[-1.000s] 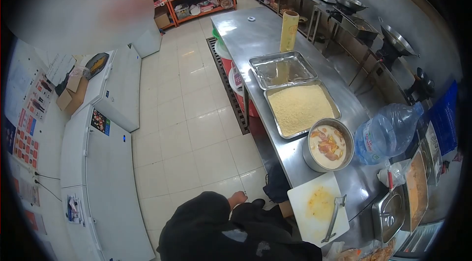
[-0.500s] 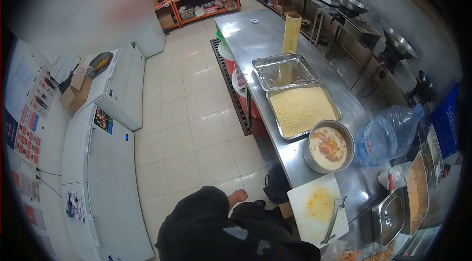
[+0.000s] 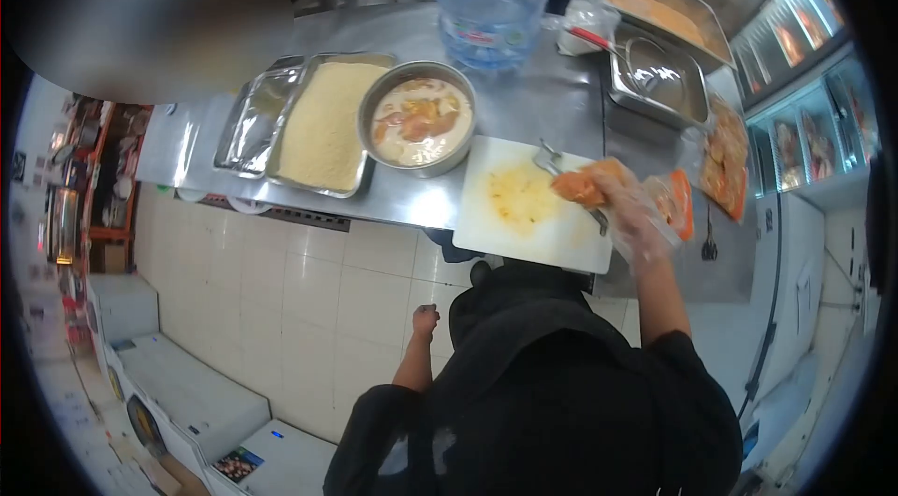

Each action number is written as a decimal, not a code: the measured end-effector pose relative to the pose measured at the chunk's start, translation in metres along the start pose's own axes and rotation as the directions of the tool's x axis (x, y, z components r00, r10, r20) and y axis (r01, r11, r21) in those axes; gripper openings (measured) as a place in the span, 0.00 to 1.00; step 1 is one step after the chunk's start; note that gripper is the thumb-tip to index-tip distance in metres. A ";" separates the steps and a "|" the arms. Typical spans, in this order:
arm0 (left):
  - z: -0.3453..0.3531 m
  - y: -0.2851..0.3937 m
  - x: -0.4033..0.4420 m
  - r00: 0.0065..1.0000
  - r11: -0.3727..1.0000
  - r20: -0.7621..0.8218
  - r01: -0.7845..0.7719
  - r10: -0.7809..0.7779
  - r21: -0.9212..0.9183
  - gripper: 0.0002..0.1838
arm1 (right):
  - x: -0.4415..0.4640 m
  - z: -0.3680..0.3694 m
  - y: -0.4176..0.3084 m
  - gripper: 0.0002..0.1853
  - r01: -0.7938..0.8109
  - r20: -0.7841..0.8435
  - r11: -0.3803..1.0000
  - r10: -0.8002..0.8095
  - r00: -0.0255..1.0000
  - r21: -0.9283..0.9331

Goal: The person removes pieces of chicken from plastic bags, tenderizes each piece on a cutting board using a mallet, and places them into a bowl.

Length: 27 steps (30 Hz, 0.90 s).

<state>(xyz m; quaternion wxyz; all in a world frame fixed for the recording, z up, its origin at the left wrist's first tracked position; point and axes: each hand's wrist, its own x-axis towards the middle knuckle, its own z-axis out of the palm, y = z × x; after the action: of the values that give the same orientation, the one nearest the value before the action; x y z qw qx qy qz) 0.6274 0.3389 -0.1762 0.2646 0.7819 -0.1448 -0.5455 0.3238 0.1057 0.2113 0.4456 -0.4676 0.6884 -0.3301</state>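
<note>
My right hand [image 3: 636,213], in a clear plastic glove, grips a piece of orange raw meat [image 3: 582,186] over the right side of the white cutting board [image 3: 538,239]. Under the meat lies a metal tool [image 3: 545,158] with a long handle, partly hidden. My left hand [image 3: 426,319] hangs bare beside my body above the floor, fingers curled; whether it holds anything is too small to tell. Left of the board stands a round metal pot [image 3: 419,164] with meat pieces in pale liquid. An orange-edged plastic bag [image 3: 680,203] lies just right of my right hand.
A tray of yellow crumbs [image 3: 323,122] and a shiny metal tray [image 3: 257,122] lie left of the pot. Behind stands a large water bottle [image 3: 494,5]. Right of it are a steel container [image 3: 687,103], a tray of orange powder [image 3: 659,14] and bagged meat [image 3: 725,159].
The view has swung to the right and down. My right hand has come into view, holding a meat piece over the board. My left hand still hangs beside my body.
</note>
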 end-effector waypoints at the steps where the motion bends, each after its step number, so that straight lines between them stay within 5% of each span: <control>1: 0.000 -0.001 -0.007 0.998 0.995 -0.033 0.050 -0.053 -0.085 0.13 | 0.012 0.004 0.019 0.19 0.104 0.007 0.977 -0.105 0.994 -0.184; 2: -0.001 -0.012 -0.011 0.997 0.995 -0.030 0.065 -0.068 -0.072 0.13 | 0.014 0.006 0.028 0.19 0.085 0.007 0.979 -0.085 0.996 -0.185; 4: -0.001 -0.012 -0.009 0.995 0.991 0.049 0.087 -0.082 -0.099 0.13 | 0.026 0.012 0.032 0.19 -0.041 0.189 0.966 -0.008 0.982 0.256; 9: -0.015 -0.046 -0.007 0.991 0.983 -0.017 0.133 -0.136 -0.128 0.13 | 0.020 0.025 0.028 0.16 -0.096 0.302 0.976 0.033 0.953 0.195; 11: -0.025 -0.088 0.016 0.957 0.950 0.112 -0.283 0.269 0.135 0.13 | 0.025 0.030 0.031 0.16 -0.064 0.324 0.983 0.004 0.946 0.174; 12: -0.024 -0.083 0.009 0.960 0.953 0.107 -0.272 0.259 0.134 0.13 | 0.028 0.034 0.039 0.15 -0.052 0.369 0.977 -0.030 0.929 0.208; 14: -0.018 -0.057 -0.007 0.989 0.983 -0.032 0.141 -0.146 -0.118 0.13 | 0.033 0.041 0.049 0.14 -0.047 0.415 0.969 -0.059 0.908 0.241; 20: -0.013 -0.034 -0.013 0.996 0.988 -0.015 0.091 -0.093 -0.122 0.14 | 0.077 0.073 0.083 0.07 0.251 0.393 0.959 -0.282 0.875 0.128; 22: -0.012 -0.030 -0.009 0.995 0.991 0.010 0.102 -0.101 -0.089 0.14 | 0.055 0.088 0.055 0.07 0.483 0.154 0.814 -0.459 0.875 -0.322; 23: -0.013 -0.030 -0.007 0.994 0.993 0.037 0.107 -0.105 -0.051 0.15 | 0.055 0.090 0.069 0.07 0.481 0.160 0.816 -0.454 0.876 -0.321; 25: -0.012 -0.022 -0.012 0.994 0.993 0.031 0.105 -0.104 -0.059 0.14 | 0.055 0.095 0.103 0.05 0.852 0.449 0.403 -0.727 0.519 -0.333; 27: -0.012 -0.018 -0.012 0.995 0.992 0.026 0.100 -0.098 -0.072 0.14 | 0.039 0.092 0.120 0.06 0.831 0.436 0.382 -0.718 0.542 -0.404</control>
<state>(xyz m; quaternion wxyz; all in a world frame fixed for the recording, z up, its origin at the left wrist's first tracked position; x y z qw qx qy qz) 0.6329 0.3627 -0.1738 0.2640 0.7717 -0.0889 -0.5718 0.3602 0.1068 0.0593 0.1387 -0.8732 0.4055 -0.2321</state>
